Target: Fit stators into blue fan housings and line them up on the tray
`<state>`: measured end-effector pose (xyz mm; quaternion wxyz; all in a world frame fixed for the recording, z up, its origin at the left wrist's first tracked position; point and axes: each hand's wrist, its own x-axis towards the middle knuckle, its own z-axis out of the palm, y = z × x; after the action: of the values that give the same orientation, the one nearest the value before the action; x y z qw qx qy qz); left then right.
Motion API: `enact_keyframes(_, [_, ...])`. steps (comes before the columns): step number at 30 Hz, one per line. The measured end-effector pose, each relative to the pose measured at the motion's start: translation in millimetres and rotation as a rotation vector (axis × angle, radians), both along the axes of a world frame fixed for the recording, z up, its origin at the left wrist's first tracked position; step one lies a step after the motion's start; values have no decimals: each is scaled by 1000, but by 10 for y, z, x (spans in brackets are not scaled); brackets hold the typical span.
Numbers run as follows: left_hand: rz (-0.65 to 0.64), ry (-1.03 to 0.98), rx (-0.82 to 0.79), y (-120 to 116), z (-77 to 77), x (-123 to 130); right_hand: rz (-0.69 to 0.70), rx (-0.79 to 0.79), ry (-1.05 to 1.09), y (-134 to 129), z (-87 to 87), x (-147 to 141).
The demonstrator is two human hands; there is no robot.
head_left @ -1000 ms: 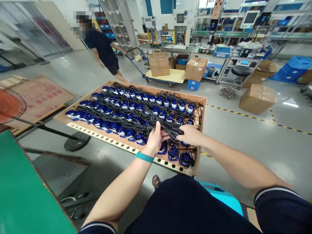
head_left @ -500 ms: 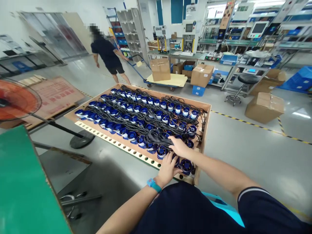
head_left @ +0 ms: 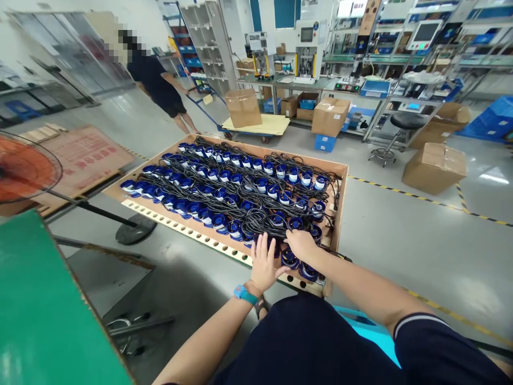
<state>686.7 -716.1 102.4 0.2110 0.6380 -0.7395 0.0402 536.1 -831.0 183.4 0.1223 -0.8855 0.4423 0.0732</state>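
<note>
A shallow wooden crate [head_left: 339, 214] holds rows of round blue fan-like units [head_left: 220, 223] with white labels, and bundled black cables lie between the rows. My right hand [head_left: 301, 246] is closed around the end of a coiled black cable bundle [head_left: 260, 220] near the crate's front right corner. To its left, my left hand [head_left: 264, 263] has its fingers spread over the front row, beside the bundle; the hand covers part of the units beneath. A perforated wooden strip [head_left: 184, 232] runs along the crate's front edge.
A co-worker [head_left: 156, 80] pulls a blue trolley [head_left: 236, 131] carrying a cardboard box beyond the crate. An orange fan [head_left: 24, 168] and a green surface [head_left: 52, 299] are at left. A stool [head_left: 401, 123] and a cardboard box [head_left: 435, 167] stand at right.
My left hand has moved left and up along the front row, its fingers now spread. My right hand has shifted slightly right with the cable bundle. The co-worker and trolley have moved left.
</note>
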Motion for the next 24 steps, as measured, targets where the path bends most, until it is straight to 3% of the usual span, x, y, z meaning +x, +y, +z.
enact_keyframes(3, [17, -84, 96, -222, 142, 127, 0, 31, 33, -20, -39, 4])
enact_keyframes(6, [-17, -132, 169, -396, 235, 172, -8, 19, 47, 47, 54, -137])
enact_keyframes(12, [-7, -106, 189, -389, 200, 115, -7, 43, 143, 118, 386, -704])
enact_keyframes(17, [-12, -79, 202, -384, 172, 118, -4, -56, -4, -28, 539, -590])
enact_keyframes(20, [-22, -61, 211, -400, 153, 141, -46, -19, -109, -42, 487, -402])
enact_keyframes(24, [-22, -47, 207, -404, 140, 140, -147, 55, -136, -1, 248, -398])
